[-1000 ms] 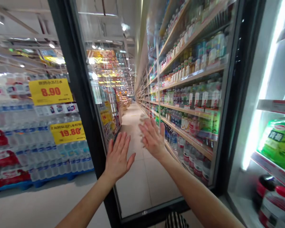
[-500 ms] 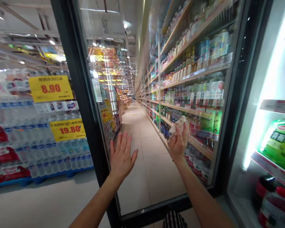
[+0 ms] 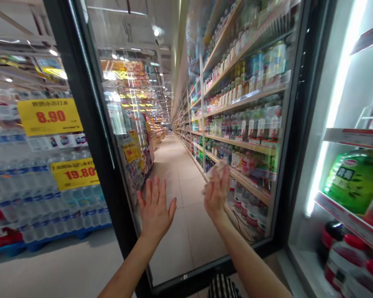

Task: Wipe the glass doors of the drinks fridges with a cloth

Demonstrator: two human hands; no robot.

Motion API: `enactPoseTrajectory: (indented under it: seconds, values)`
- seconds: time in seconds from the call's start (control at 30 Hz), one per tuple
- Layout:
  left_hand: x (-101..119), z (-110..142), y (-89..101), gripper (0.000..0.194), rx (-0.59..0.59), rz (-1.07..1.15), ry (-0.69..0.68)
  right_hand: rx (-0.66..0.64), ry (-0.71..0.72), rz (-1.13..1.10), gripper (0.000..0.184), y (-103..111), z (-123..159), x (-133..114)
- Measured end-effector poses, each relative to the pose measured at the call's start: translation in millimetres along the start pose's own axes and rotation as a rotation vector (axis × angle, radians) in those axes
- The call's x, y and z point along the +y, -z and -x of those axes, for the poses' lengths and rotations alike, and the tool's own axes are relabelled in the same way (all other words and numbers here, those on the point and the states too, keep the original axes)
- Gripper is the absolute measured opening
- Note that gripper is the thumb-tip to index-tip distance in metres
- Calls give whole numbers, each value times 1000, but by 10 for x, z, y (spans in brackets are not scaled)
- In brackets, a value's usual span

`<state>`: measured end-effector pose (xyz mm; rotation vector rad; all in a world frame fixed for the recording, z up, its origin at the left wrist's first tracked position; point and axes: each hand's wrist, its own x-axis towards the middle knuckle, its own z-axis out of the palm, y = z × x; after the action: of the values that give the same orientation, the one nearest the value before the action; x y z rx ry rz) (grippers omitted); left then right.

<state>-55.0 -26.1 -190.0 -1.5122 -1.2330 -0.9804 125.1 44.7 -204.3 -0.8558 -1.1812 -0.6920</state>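
A framed glass door [image 3: 186, 236] stands in front of me, its dark frame tilted in view. My left hand [image 3: 155, 211] lies flat toward the lower left of the pane, fingers spread and holding nothing. Against the glass to its right is my right hand [image 3: 216, 196], somewhat blurred. Its fingers press a crumpled whitish cloth [image 3: 219, 167], mostly hidden behind them. Whether it is cloth or paper I cannot tell.
To the right, a lit cooler shelf [image 3: 345, 209] holds a green package [image 3: 354, 178] and red-lidded jars [image 3: 345, 256]. Stacked water bottles [image 3: 59, 203] with yellow price signs [image 3: 51, 116] stand left. Shelves of bottles and an aisle show in the glass.
My right hand has moved left and slightly down with the cloth, closer to my left hand. The left hand stays flat, and the view has shifted a little to the right.
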Motion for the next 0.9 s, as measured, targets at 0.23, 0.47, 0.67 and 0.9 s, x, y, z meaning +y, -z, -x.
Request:
enactPoseTrajectory:
  seconds: [0.23, 0.47, 0.67, 0.9]
  values:
    - [-19, 60, 27, 76, -30, 2, -31, -3, 31, 35, 43, 13, 8, 145]
    - [38, 94, 9, 78, -29, 21, 18, -222, 313, -44, 44, 106, 164, 41]
    - [69, 139, 0, 76, -39, 31, 13, 16, -96, 41, 45, 145, 34, 297]
    - [125, 153, -20, 75, -42, 66, 50, -254, 312, -72, 44, 159, 223, 156]
